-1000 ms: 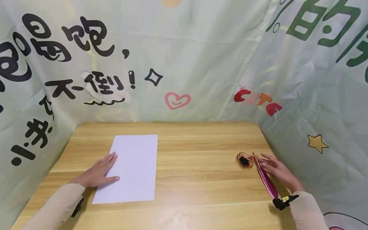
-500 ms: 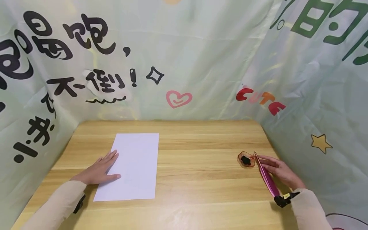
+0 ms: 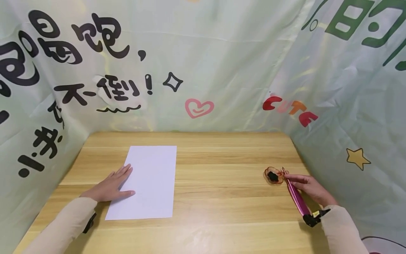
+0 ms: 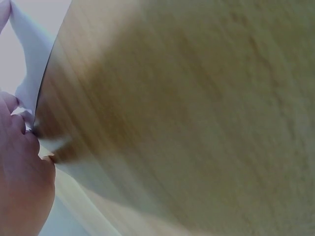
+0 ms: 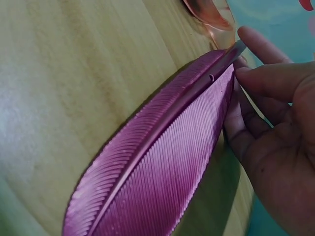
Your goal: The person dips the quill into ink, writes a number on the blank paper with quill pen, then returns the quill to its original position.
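Observation:
A white sheet of paper lies on the left half of the wooden table. My left hand rests on its left edge, fingers spread; the left wrist view catches only part of that hand at its border. Over on the right, my right hand pinches a magenta feather quill pen near its pointed end. Close up, the right wrist view shows the feather's ribbed vane and the thumb at its narrow end. The quill's tip is beside a small, clear orange dish with black contents.
The wooden table backs onto a pale printed curtain, which also runs along both sides. A dark wrist strap piece sits by the right sleeve, close to the feather's broad end.
The right fingers have closed from a looser pose onto the quill pen's narrow end. The left hand stays on the paper. The head view has shifted slightly.

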Demonstrator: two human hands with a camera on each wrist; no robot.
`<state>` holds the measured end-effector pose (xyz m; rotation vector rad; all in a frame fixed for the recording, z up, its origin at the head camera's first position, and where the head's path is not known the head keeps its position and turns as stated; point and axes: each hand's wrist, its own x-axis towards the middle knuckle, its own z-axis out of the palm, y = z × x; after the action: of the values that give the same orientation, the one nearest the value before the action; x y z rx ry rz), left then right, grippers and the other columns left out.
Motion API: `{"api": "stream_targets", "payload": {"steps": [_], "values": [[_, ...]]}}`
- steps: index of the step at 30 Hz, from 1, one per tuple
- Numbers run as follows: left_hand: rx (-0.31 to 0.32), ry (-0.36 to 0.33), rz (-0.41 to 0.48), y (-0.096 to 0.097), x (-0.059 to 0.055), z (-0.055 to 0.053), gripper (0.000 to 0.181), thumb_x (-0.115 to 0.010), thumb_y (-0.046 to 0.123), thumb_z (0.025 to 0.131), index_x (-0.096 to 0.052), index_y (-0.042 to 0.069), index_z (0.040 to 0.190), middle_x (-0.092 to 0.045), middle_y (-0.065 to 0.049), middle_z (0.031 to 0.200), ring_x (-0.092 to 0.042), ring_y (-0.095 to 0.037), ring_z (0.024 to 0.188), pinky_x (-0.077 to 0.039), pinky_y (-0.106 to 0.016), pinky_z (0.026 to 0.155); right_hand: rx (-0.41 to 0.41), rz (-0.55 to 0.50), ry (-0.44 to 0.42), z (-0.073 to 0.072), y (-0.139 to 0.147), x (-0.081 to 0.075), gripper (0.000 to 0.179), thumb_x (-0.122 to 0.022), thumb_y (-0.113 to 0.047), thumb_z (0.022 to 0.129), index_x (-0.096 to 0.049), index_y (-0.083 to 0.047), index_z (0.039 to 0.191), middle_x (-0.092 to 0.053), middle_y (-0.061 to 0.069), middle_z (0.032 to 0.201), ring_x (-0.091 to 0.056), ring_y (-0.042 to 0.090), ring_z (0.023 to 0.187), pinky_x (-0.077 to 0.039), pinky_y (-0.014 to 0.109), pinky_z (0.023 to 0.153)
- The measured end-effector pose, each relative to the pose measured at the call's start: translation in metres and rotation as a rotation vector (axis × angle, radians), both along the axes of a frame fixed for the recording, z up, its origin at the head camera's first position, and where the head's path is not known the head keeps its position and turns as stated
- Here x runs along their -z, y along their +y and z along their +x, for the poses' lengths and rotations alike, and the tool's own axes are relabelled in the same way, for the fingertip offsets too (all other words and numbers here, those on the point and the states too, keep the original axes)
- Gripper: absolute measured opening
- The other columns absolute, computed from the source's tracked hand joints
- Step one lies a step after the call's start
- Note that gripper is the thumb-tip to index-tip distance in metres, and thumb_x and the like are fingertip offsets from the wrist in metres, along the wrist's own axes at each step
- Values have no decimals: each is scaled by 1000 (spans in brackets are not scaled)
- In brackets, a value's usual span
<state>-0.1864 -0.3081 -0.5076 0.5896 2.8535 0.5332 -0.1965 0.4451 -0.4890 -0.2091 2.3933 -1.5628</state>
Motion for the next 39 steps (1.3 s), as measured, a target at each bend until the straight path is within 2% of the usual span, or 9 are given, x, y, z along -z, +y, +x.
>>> {"api": "stream_targets", "payload": {"steps": [8, 15, 17, 19, 25, 28, 30, 35, 39], "values": [[-2, -3, -17, 0, 4, -5, 101, -59, 64, 83, -21, -1, 151, -12, -19, 159, -12, -41, 144, -11, -65, 111, 19, 66, -1, -1, 0, -1, 35, -51, -7, 98, -53, 12, 128, -61, -20, 116, -56, -9, 99, -51, 18, 77], [-2, 3, -21, 0, 4, -5, 100, -58, 63, 84, -22, -1, 151, -13, -19, 159, -13, -41, 144, -11, -65, 111, 49, 137, 4, -2, -4, -1, 35, -55, -4, 95, -55, 12, 127, -60, 12, 127, -54, -11, 97, -52, 20, 76], [0, 3, -17, 0, 4, -5, 99, -59, 63, 84, -22, -2, 150, -13, -19, 159, -13, -42, 144, -11, -65, 110, 56, 146, 6, -3, -5, 0, 35, -56, -3, 95, -55, 11, 127, -60, 16, 128, -53, -12, 97, -52, 20, 75], [2, 5, -16, 0, 4, -4, 99, -59, 62, 85, -23, -2, 150, -14, -20, 159, -13, -42, 144, -11, -65, 110, 59, 141, 3, -4, -4, 2, 35, -57, -3, 94, -56, 11, 127, -62, 11, 126, -53, -11, 95, -52, 20, 74], [3, 7, -10, 1, 3, -3, 97, -59, 61, 85, -23, -2, 150, -14, -20, 158, -14, -43, 144, -12, -65, 110, 44, 80, 21, -4, -2, 6, 34, -58, 1, 93, -56, 14, 123, -66, -17, 110, -58, -6, 92, -53, 21, 72], [2, 8, -12, 1, 2, -2, 97, -59, 61, 85, -23, -2, 150, -14, -20, 158, -14, -43, 144, -12, -65, 110, 35, 78, 41, -4, -2, 6, 34, -58, 0, 92, -56, 14, 123, -66, -18, 109, -58, -6, 92, -53, 20, 72], [-1, 7, -10, 1, 1, -2, 98, -59, 60, 85, -23, -3, 150, -14, -20, 158, -14, -42, 144, -12, -65, 110, 33, 88, 51, -4, -2, 5, 35, -59, -2, 92, -56, 14, 124, -67, -13, 112, -57, -8, 94, -52, 18, 74], [-7, 5, -11, 0, 1, -1, 99, -59, 61, 85, -21, -3, 150, -14, -20, 159, -14, -42, 144, -12, -65, 110, 32, 121, 76, -4, -5, 4, 38, -60, -4, 92, -54, 14, 125, -65, 9, 122, -56, -11, 99, -50, 15, 79], [-8, 9, -8, -1, 3, -1, 99, -60, 61, 85, -21, -2, 151, -14, -19, 159, -14, -42, 144, -12, -65, 110, 29, 105, 101, -4, -4, 8, 35, -59, -1, 92, -55, 14, 124, -66, -6, 117, -56, -11, 98, -51, 16, 77]]}}
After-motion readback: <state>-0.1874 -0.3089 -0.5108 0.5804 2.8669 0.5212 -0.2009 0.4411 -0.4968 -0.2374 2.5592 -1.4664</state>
